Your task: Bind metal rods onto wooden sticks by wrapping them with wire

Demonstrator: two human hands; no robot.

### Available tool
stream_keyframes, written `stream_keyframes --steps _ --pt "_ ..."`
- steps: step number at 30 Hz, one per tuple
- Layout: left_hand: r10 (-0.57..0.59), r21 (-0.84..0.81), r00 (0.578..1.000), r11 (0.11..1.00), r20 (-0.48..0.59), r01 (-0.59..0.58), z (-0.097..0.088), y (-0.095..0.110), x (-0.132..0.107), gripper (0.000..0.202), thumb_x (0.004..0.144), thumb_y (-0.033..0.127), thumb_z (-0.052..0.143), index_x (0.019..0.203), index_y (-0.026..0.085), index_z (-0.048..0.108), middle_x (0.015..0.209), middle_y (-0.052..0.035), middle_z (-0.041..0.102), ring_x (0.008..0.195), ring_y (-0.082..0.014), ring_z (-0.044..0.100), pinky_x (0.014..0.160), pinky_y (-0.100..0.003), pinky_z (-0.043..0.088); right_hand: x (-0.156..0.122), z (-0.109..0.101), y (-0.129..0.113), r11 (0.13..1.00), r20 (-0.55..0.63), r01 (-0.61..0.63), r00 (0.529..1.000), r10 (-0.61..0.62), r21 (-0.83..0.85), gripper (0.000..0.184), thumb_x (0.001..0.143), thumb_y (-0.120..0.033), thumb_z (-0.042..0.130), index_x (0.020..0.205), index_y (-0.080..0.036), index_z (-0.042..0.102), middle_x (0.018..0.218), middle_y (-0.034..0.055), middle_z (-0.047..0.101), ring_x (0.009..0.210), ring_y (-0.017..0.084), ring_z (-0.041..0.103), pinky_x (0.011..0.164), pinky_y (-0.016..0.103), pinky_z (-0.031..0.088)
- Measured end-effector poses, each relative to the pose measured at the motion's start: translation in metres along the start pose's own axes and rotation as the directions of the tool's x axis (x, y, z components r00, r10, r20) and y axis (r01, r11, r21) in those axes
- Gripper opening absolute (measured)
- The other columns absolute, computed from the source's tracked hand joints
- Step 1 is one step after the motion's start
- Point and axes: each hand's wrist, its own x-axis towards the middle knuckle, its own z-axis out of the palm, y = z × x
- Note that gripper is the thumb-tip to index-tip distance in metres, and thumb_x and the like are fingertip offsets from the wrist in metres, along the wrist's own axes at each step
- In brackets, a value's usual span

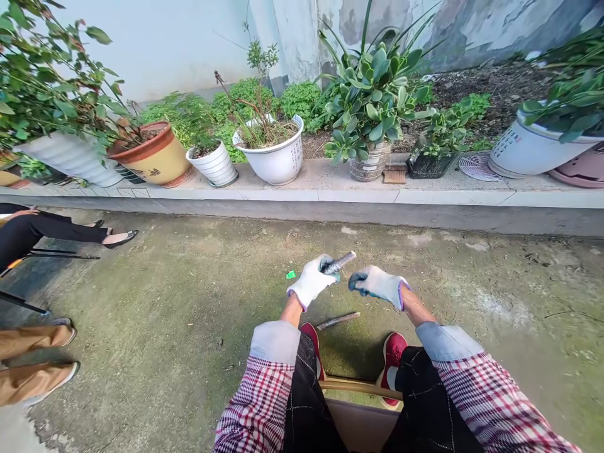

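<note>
My left hand (313, 281), in a white work glove with a blue-green palm, is closed round a short piece of branch (340, 263). The branch has rough grey bark and a pale cut end that points up and to the right. Just right of it, apart from the branch, my right hand (377, 283) wears a matching glove. Its fingers are curled together, and whatever may be between them is hidden. A second branch piece (338, 321) lies on the ground below both hands, near my left red shoe (312, 340).
A small green scrap (290, 274) lies on the concrete ground left of my left hand. Ahead runs a low ledge (278, 194) with potted plants, including a white pot (274, 157) and a small brush (394, 175). Other people's legs (40, 346) show at the left.
</note>
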Motion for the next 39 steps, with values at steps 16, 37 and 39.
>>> stream_keyframes --steps 16,37,39 --pt "0.036 -0.192 0.999 0.981 0.036 -0.028 0.014 0.013 0.009 0.038 0.072 0.019 0.074 0.109 0.015 0.067 0.100 -0.0035 0.073 0.090 -0.0173 0.065 0.081 -0.025 0.050 0.010 -0.020 0.015 0.947 -0.134 -0.009 0.989 0.055 0.320 0.030 0.068 -0.037 0.062 0.084 -0.015 0.072 0.059 -0.0011 0.060 0.043 0.008 0.043 0.038 0.020 0.033" --pt "-0.011 0.456 0.950 0.879 0.311 -0.140 0.030 0.008 0.008 0.027 0.089 0.024 0.055 0.110 0.025 0.073 0.104 -0.0103 0.074 0.100 -0.0295 0.070 0.087 -0.037 0.050 0.011 -0.018 0.016 0.990 -0.078 0.128 0.989 -0.124 0.051 0.028 0.070 -0.041 0.063 0.079 -0.018 0.075 0.078 0.0053 0.073 0.071 0.020 0.061 0.065 0.029 0.048" --pt "0.007 0.392 0.963 0.913 0.270 -0.117 0.027 0.008 0.007 0.029 0.090 0.033 0.057 0.114 0.028 0.072 0.101 -0.0064 0.075 0.095 -0.0259 0.071 0.082 -0.032 0.050 0.006 -0.022 0.019 0.968 -0.035 0.193 0.981 -0.189 0.160 0.036 0.071 -0.048 0.069 0.090 -0.018 0.075 0.087 0.0070 0.074 0.072 0.020 0.062 0.063 0.029 0.047"
